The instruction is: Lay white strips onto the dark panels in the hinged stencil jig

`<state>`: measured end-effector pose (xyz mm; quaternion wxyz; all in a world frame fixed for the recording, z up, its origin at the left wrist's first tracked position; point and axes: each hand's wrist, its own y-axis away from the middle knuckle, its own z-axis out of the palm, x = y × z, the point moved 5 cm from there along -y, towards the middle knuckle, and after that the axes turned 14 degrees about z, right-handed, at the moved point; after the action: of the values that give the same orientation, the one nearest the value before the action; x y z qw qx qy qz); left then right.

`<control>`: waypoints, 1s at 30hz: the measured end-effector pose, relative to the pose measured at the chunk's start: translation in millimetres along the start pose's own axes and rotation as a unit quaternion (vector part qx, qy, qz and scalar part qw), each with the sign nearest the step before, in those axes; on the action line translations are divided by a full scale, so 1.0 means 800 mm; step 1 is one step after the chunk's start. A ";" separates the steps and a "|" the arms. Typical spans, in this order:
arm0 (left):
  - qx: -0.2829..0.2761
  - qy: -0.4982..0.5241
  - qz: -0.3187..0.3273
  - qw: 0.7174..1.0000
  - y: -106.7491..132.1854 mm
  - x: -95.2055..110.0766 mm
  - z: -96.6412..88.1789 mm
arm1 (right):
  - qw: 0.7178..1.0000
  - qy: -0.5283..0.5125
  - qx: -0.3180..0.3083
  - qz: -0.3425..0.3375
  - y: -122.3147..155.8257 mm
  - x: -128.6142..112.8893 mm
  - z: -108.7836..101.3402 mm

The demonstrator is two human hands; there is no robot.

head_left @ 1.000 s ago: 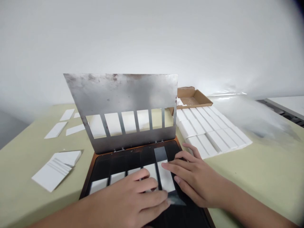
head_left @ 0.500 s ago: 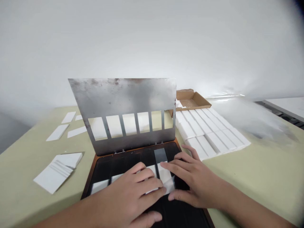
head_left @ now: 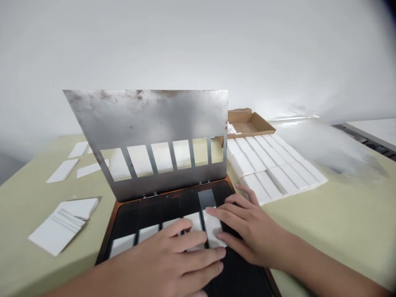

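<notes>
My left hand [head_left: 161, 260] and right hand [head_left: 250, 231] lie close together over a black tray [head_left: 107, 231] with a copper-coloured rim, set toward the near edge of the table [head_left: 324, 231]. My left fingers [head_left: 198, 243] are spread flat across the white cards [head_left: 122, 244] in the tray's slots, and my right fingers [head_left: 229, 206] rest on the rightmost card [head_left: 212, 229] I can see. Both hands are open and gripping nothing, so they seem placed to press and square the cards rather than lift them. The cards sit in a row along the near part of the tray, and their far ends stop short of the hinges [head_left: 150, 196]. Behind them a scuffed metal plate [head_left: 145, 119] stands tilted up on those hinges, probably raised to leave the slots free for my hands. A row of long windows runs along its lower part. Toward the table's left edge lie a loose stack [head_left: 58, 227] and scattered cards [head_left: 63, 170], within easy reach. Toward the right edge, white packs [head_left: 266, 165] stand in tight rows before a cardboard box [head_left: 247, 123].
</notes>
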<state>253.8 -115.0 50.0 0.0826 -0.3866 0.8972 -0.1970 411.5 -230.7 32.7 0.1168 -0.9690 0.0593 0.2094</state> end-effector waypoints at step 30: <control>-0.069 -0.005 -0.080 0.994 0.007 -0.008 0.008 | 0.999 0.030 0.018 0.041 -0.001 0.001 0.004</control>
<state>256.3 -108.7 41.4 0.0446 -0.4625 0.8745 -0.1389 410.8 -229.0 29.7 0.1235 -0.9693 0.1063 0.1841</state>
